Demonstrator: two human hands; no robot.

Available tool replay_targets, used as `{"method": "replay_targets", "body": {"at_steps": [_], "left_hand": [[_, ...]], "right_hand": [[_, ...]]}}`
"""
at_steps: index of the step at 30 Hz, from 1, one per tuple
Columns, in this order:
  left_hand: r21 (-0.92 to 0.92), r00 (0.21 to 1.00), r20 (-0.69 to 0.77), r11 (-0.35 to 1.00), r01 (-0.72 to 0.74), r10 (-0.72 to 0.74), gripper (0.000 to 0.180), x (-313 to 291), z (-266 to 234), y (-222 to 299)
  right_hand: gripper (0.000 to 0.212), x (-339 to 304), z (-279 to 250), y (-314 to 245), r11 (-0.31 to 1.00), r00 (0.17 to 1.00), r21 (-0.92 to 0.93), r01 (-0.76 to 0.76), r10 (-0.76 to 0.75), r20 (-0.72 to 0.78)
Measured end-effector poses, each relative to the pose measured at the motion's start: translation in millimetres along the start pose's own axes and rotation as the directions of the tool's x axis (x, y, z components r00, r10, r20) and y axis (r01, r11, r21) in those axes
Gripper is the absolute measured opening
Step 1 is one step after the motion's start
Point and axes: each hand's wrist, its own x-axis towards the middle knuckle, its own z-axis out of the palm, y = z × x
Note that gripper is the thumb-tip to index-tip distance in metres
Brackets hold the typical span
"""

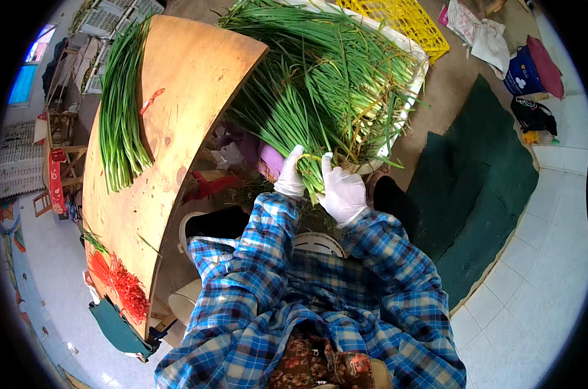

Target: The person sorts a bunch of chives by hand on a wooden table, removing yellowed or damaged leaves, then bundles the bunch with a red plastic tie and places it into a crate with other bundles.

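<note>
The left hand (290, 174) and right hand (344, 193), both in white gloves, are holding a bunch (311, 171) of green stalks between them, fingers closing narrowly around its pale lower ends; how hard they are pressing, I cannot tell. The bunch is sitting in front of the body, at the near edge of the heap (333, 61) in the white crate (418, 65), its leaves fanning out over the other greens. That overlap is looking like the main risk: tangled leaves could be dragging neighbours along or tearing if the hands were pulling sharply. A loose pinch could be letting thin stalks slide out and drop toward the floor, while too firm a squeeze could be bruising them, and smooth gloves could be slipping on damp stems. On the board (200, 71), another bundle (120, 110) is lying close to the far-left edge, where a passing sleeve (268, 220) could be nudging it off.
</note>
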Motion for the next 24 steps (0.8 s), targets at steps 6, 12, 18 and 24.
{"method": "replay_targets", "body": {"at_steps": [6, 12, 18, 24], "left_hand": [[0.036, 1.0, -0.022, 0.999, -0.011, 0.012, 0.042, -1, -30, 2], [0.059, 0.998, -0.069, 0.998, -0.009, 0.013, 0.043, 3, -38, 0], [0.071, 0.989, -0.149, 0.997, -0.01, 0.021, 0.045, 5, -44, 2], [0.096, 0.968, -0.228, 0.992, -0.086, 0.106, 0.042, -13, -29, 7]], "right_hand": [[0.057, 14, 9, 72, 0.555, 0.989, 0.823, -0.122, 0.141, 0.052], [0.036, 71, 53, 108, 0.522, 0.931, 0.772, -0.364, 0.193, 0.309], [0.048, 99, 68, 79, 0.845, 0.866, 0.421, -0.328, 0.091, 0.492], [0.048, 103, 53, 86, 0.654, 0.758, 0.664, -0.362, -0.207, 0.618]]}}
